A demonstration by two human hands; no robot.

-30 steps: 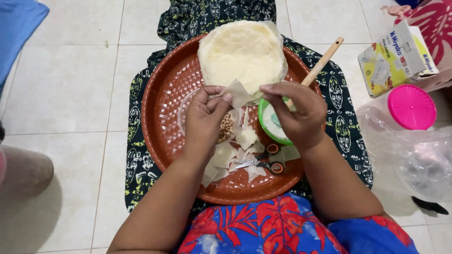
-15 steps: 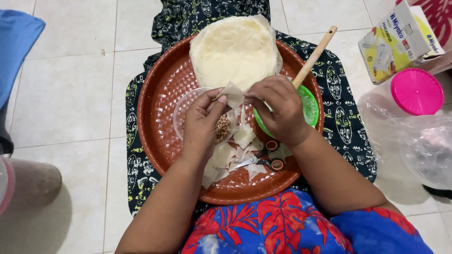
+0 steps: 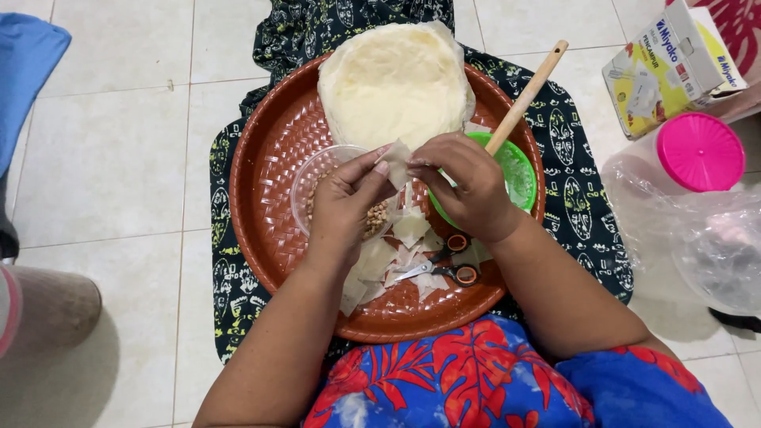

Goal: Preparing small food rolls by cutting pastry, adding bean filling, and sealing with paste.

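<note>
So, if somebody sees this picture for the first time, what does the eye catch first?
Probably the big round brown woven tray on the floor, with a pale stack of thin wrappers at its far side. Over its middle, the left hand and right hand pinch one small wrapper piece between them. After that, the green bowl with a wooden stick on the right, and the bright pink lid off the tray.

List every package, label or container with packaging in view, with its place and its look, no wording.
Cardboard box: top right on the tiled floor, rectangular, yellow, white and green, flap open.
Jar with pink lid: right of the tray, below the box, round lid, clear body.
Clear plastic bag: right edge, crumpled, see-through.
No signs or screens.
</note>
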